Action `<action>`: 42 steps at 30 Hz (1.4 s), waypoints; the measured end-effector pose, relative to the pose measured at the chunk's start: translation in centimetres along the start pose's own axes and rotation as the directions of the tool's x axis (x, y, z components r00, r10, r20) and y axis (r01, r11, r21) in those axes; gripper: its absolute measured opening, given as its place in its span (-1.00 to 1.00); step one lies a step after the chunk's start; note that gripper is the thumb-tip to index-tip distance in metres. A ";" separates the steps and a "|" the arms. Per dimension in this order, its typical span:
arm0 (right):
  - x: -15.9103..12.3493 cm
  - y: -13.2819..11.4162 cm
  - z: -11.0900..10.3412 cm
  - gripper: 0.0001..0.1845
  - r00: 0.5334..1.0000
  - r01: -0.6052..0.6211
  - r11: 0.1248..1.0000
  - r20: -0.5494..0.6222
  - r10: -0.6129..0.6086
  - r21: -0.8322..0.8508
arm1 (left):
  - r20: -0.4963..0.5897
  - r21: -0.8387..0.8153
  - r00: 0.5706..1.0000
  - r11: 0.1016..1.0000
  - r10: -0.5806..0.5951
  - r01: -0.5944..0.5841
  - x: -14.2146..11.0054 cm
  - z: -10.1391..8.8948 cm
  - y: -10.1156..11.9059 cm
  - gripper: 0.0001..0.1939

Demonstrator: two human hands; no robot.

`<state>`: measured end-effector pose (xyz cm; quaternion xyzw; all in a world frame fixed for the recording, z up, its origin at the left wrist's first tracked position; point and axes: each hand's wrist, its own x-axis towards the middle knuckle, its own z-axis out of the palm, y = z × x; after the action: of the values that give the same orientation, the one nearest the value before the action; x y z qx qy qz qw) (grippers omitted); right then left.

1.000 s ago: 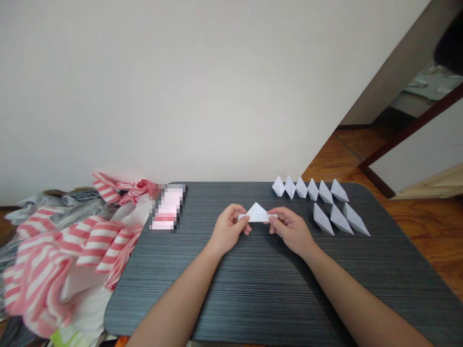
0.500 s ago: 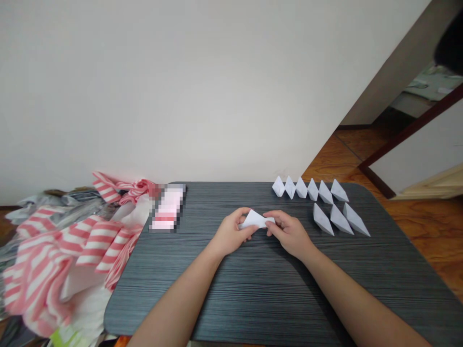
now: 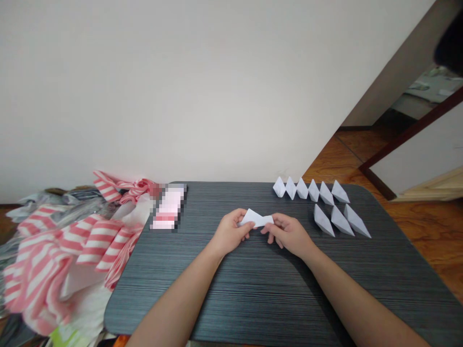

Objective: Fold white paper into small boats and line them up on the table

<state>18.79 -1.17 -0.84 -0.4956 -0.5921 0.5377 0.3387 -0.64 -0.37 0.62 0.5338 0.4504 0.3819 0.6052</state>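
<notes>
A small folded white paper point(image 3: 253, 218) is held over the middle of the dark table point(image 3: 238, 299), its pointed peak tilted to the left. My left hand point(image 3: 231, 231) pinches its left part, thumb in front and fingers behind. At the other end, my right hand point(image 3: 287, 232) grips the narrow right tip between thumb and index finger; its lower fingers are loosely curled. Part of the paper is hidden behind my left thumb. To the right of my hands stand several folded paper boats point(image 3: 323, 221) in two rows.
A blurred-out pinkish rectangle point(image 3: 167, 207) lies at the table's left back edge. Red-and-white striped cloth point(image 3: 97, 241) and other fabric pile up against the left side. Behind the table rises a pale wall point(image 3: 202, 96); wooden floor point(image 3: 427, 241) shows on the right.
The paper has gone from lying level with its peak centred to tilted with its peak leftward. My left thumb has moved inward, and my right fingers have shifted on the right end.
</notes>
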 end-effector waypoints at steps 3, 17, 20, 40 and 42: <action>0.1 0.4 -0.1 -0.69 0.999 -0.034 0.997 0.021 0.035 -0.067 | -0.001 -0.003 1.000 1.000 0.000 0.000 0.0 0.0 -0.1 -0.73; -0.1 -0.5 0.0 -0.67 0.996 -0.076 0.985 0.060 0.068 0.153 | 0.000 -0.014 1.000 1.000 0.013 -0.013 -0.1 -0.1 0.1 -0.73; -0.1 -0.4 0.0 -0.67 0.996 -0.070 0.982 0.066 0.059 0.178 | 0.000 -0.020 1.000 1.000 0.014 -0.014 -0.1 -0.1 0.0 -0.72; 0.1 -0.2 0.3 -0.74 0.995 -0.037 0.991 0.094 0.025 0.132 | 0.006 -0.019 1.000 1.000 0.012 -0.012 0.0 0.2 0.2 -0.74; 0.1 -0.2 0.3 -0.75 0.996 -0.036 0.992 0.084 0.026 0.121 | 0.011 -0.020 1.000 1.000 0.013 -0.013 0.0 0.2 0.1 -0.74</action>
<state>18.45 -1.20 -0.76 -0.4605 -0.5635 0.5982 0.3355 -0.41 -0.43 0.73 0.5330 0.4397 0.3873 0.6104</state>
